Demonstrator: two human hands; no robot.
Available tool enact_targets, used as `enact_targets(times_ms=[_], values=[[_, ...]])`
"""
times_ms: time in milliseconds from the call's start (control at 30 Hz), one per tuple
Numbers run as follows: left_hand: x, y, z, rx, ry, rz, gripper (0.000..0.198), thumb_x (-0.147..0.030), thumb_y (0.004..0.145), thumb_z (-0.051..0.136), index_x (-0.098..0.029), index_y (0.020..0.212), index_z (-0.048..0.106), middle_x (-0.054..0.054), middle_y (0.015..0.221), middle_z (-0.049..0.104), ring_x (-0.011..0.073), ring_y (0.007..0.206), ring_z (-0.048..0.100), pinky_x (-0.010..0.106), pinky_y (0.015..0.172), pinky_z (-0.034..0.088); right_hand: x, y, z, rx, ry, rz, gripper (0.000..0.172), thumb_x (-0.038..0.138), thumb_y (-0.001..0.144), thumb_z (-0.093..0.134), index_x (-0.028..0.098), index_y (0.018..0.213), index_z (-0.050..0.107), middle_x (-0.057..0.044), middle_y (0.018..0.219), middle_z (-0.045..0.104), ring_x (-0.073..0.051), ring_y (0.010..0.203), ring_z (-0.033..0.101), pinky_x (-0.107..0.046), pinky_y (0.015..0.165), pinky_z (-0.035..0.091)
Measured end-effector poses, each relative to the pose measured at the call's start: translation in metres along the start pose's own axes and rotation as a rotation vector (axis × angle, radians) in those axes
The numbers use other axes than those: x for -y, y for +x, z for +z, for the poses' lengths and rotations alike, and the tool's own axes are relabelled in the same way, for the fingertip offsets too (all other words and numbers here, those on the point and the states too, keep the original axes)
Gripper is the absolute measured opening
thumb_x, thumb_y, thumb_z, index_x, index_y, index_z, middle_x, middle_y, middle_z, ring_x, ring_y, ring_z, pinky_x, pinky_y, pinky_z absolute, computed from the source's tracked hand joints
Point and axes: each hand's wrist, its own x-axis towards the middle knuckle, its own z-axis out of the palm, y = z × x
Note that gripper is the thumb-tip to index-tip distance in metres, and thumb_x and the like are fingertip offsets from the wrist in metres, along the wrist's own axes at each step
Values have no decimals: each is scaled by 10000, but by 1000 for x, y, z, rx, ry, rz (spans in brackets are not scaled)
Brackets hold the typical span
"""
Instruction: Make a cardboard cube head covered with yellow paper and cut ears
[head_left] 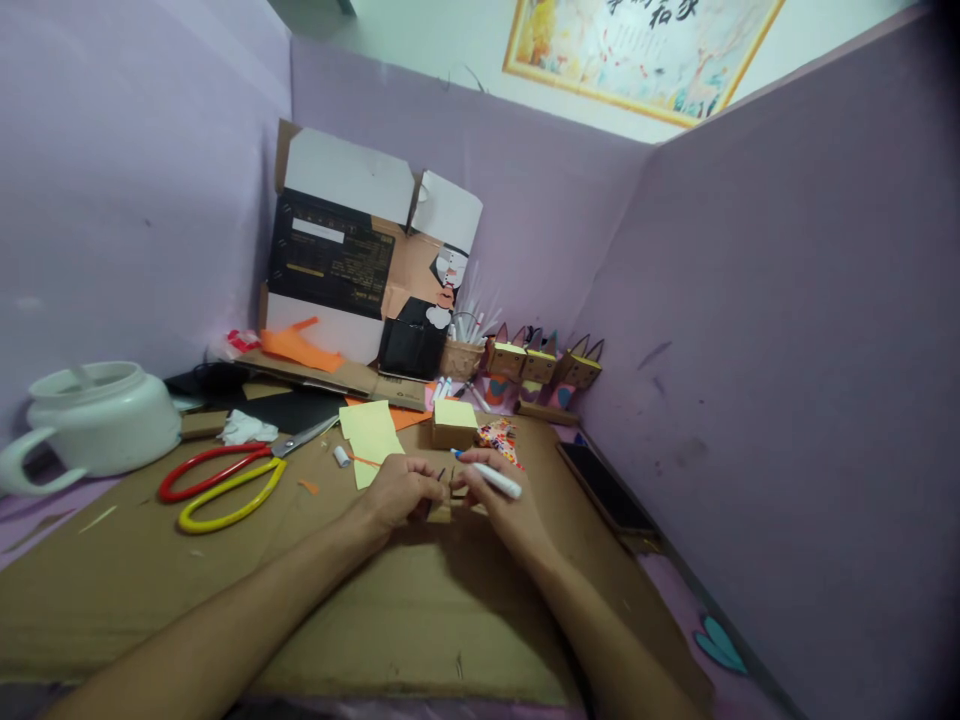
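Note:
My left hand (401,490) is closed, its fingers pinching a small brown cardboard piece (441,514) low over the cardboard mat. My right hand (510,510) is closed around a white marker (501,481) with a blue tip, which points left. Its fingertips are also close to the cardboard piece; whether they touch it I cannot tell. Fingers hide most of the piece. Just beyond the hands stands a small cardboard box (454,436) with a pale yellow top. Yellow paper sheets (373,430) and a small white cylinder (341,456) lie to the left.
Scissors (231,485) with red and yellow handles lie left, beside a white pot (101,420). A phone (606,488) is at the right. Behind are cardboard figures with pointed ears (541,362), a cup of pens (461,357) and a flattened carton (330,255). Purple panels (757,300) enclose the table.

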Motion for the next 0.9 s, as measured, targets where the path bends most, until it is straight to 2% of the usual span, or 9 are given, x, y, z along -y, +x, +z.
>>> enact_targets(times_ms=[100, 200, 367, 667, 900], values=[[3, 3, -2, 14, 34, -52, 92, -170, 462, 571, -156, 444, 482, -53, 316, 416, 77, 335, 356, 203, 360, 204, 9, 3, -7, -154, 83, -52, 331, 435, 752, 590, 146, 902, 648, -1, 584, 611, -99, 469, 516, -226, 472, 419], [4, 6, -4, 16, 49, -80, 86, -165, 453, 582, -151, 450, 497, -61, 304, 394, 63, 321, 319, 197, 352, 163, 15, 3, -12, -220, 71, -134, 307, 424, 756, 594, 129, 772, 678, 23, 482, 536, -87, 436, 470, -214, 438, 371], [2, 7, -5, 23, 51, -90, 78, -177, 461, 591, -139, 493, 531, -66, 316, 391, 52, 323, 296, 195, 355, 149, 12, -2, -9, -184, -39, -172, 233, 374, 759, 601, 154, 685, 609, 34, 462, 521, -89, 420, 462, -213, 424, 364], [6, 9, -6, 42, 51, -95, 61, -172, 469, 589, -130, 502, 559, -60, 313, 394, 52, 329, 300, 197, 366, 156, -2, -7, -12, -178, -281, -260, 198, 362, 806, 552, 181, 740, 598, 14, 551, 549, -113, 499, 501, -227, 475, 398], [6, 9, -5, 38, 42, -90, 52, -172, 465, 581, -135, 489, 554, -66, 312, 384, 50, 328, 287, 200, 371, 147, -3, -7, -12, -164, -315, -294, 187, 353, 815, 544, 184, 758, 598, 9, 585, 559, -120, 524, 522, -233, 499, 410]])
